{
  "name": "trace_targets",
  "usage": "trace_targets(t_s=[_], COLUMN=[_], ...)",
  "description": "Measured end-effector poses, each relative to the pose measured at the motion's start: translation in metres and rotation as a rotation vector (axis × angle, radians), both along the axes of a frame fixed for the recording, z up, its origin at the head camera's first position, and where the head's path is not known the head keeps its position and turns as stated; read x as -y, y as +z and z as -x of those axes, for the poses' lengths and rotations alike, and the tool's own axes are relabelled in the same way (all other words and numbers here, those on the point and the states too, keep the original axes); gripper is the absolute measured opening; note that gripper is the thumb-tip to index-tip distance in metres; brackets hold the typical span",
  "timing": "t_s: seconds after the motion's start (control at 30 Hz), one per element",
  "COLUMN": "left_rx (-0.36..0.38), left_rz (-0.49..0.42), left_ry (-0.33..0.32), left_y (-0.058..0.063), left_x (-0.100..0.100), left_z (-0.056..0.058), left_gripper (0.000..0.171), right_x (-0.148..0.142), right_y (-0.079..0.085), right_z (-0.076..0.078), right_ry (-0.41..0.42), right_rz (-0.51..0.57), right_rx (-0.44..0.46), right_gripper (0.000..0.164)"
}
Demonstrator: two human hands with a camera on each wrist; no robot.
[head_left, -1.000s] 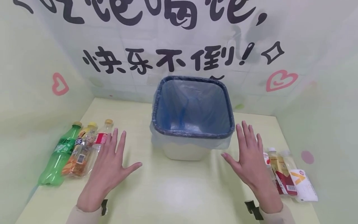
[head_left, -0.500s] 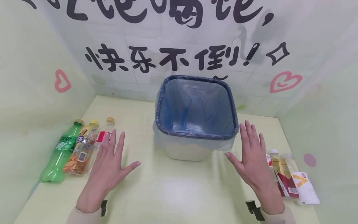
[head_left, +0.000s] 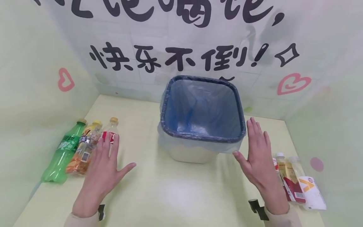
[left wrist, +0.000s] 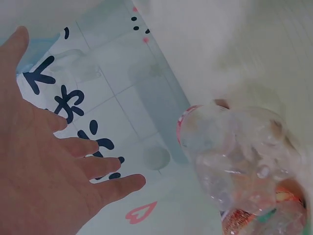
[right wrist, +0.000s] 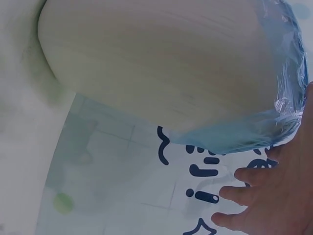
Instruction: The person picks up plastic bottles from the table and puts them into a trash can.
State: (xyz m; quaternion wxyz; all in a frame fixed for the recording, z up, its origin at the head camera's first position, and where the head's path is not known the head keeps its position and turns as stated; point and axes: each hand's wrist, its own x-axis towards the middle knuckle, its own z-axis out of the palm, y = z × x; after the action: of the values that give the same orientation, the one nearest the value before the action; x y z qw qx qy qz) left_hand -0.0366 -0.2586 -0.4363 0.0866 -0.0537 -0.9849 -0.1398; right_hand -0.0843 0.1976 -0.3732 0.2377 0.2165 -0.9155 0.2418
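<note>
The reference item is the white, square-mouthed plastic bin (head_left: 190, 155) with a dark blue rim (head_left: 202, 137). It is lined with a translucent blue plastic bag (head_left: 204, 108) and stands upright on the pale yellow-green worktop (head_left: 175, 192).

The left hand (head_left: 102, 173) is positioned left of the bin, back of the hand toward the head camera. Its fingers are straight and spread, the thumb extends toward the bin, and it grips nothing. The right hand (head_left: 259, 159) is positioned right of the bin, fingertips just beside the rim. Its fingers are straight and close together, the thumb angles toward the bin, and it grips nothing. Whether it touches the bag cannot be determined.

Left of the bin, three bottles lie side by side, caps away from the wearer: a green plastic bottle (head_left: 63, 154), a clear bottle with an orange-printed label and yellow cap (head_left: 85, 145), and a clear bottle with a red label (head_left: 111, 127). Right of the bin lie a gold-and-red-labelled bottle (head_left: 292, 179) and a clear bottle with a white label (head_left: 312, 192).

The left hand covers the lower part of the red-labelled bottle. A red-and-white-labelled item (head_left: 275, 164) is mostly hidden by the right hand. The right wrist view crops the bin at its upper edge.
</note>
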Motion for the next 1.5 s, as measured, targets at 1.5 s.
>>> trace_targets(t_s=[1.5], left_rx=[-0.127], left_rz=[-0.058], left_ry=[0.090], left_y=[-0.040], left_x=[0.051], left_z=[0.025], left_gripper=[0.103], right_x=[0.023], right_y=[0.016], right_z=[0.019], right_ry=[0.100], right_rz=[0.185], right_rx=[-0.065], right_gripper=[0.092])
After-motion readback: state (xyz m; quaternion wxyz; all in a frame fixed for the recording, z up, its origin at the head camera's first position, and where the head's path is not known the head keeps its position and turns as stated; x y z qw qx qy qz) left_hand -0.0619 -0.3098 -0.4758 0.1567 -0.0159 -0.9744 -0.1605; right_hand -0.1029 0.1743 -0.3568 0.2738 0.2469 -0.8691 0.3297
